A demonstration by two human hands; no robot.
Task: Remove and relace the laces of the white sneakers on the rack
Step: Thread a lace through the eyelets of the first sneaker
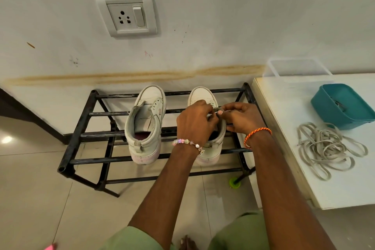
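fingers of both hands curled, pinching lace end | over right sneaker | rack

Bright even indoor light, floor glare left, wide-angle edge bending

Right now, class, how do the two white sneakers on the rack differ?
1. The left sneaker stands untouched; the right sneaker has both hands on it, the left hand and right hand pinching at its eyelets.
2. The left sneaker shows bare eyelets and an open tongue; the right sneaker's are mostly hidden by the hands.
Both are white, toes toward the wall, on the black rack.
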